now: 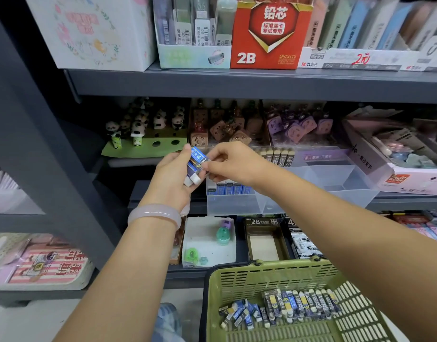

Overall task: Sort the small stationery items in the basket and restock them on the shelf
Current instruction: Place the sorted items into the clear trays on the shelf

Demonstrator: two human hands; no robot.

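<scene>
Small blue-sleeved white erasers (194, 167) are gripped by the left hand (171, 177), long axis tilted toward one o'clock. The top one is pinched by the right hand (231, 162). "2B" is printed on the red cardboard box (269, 35).

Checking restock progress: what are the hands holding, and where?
Left hand grips blue-sleeved erasers around their middle; right hand pinches the top one's edge.

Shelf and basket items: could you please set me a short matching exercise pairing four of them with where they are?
Things:
1. blue erasers
2. red box
3. panda figures
4. green basket

Places:
A. top shelf
B. bottom right, holding loose erasers
C. held in the left hand
D. middle shelf, on a green stand

Pairs: 1-C, 2-A, 3-D, 4-B
</scene>
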